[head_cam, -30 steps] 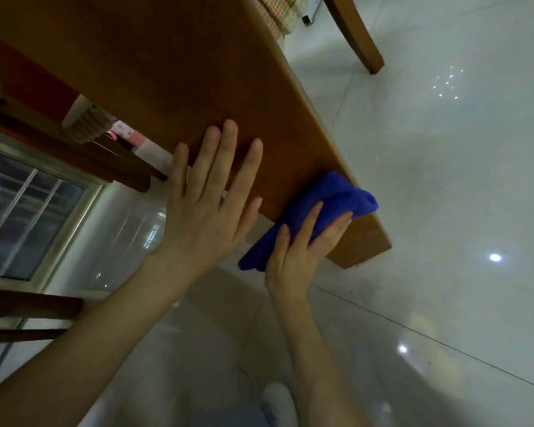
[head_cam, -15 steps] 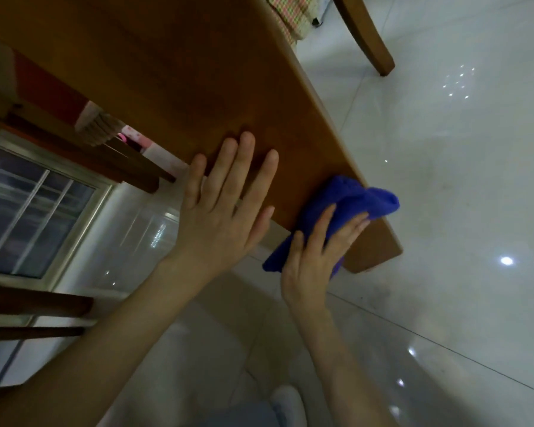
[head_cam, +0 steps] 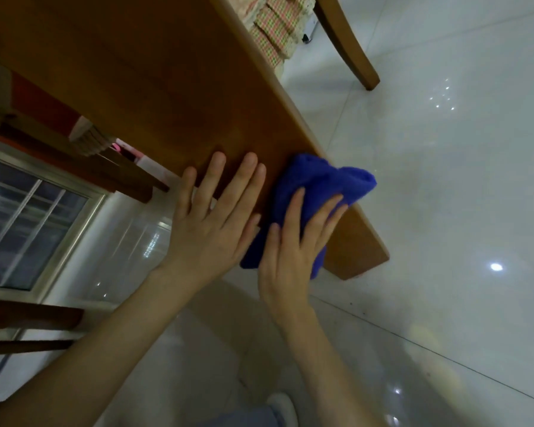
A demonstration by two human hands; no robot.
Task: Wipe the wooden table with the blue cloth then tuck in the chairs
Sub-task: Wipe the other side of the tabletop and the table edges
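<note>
The blue cloth lies bunched up on the bench, right by the bench's near corner. Part of it sits on the wood top & part hangs off the near edge.

The R hand lies flat on top of the cloth & presses it down on the bench. Its fingers are straight & a bit spread, w/ tips pointing along the bench's long edge. The thumb is hid, so I can't tell if it tucks under the cloth.

The L hand is just beside the cloth, on the side away from the bench corner. Its palm hangs past the near edge. Its fingers lie flat on the wood, straight & spread, holding nothing. The thumb is close to the cloth; can't tell if they touch.

Further up the same long edge of the bench is a chair w/ a checked cushion. The seat goes partly under the bench & one wood leg stands out on the floor.

On the bench's other long side a 2nd chair of dark wood sits close by, w/ a striped pad on it. Can't tell how far in it is.

The floor round the bench is shiny white tile w/ small light spots. Past the bench's other side is a window. Below the near edge a white shoe shows.
</note>
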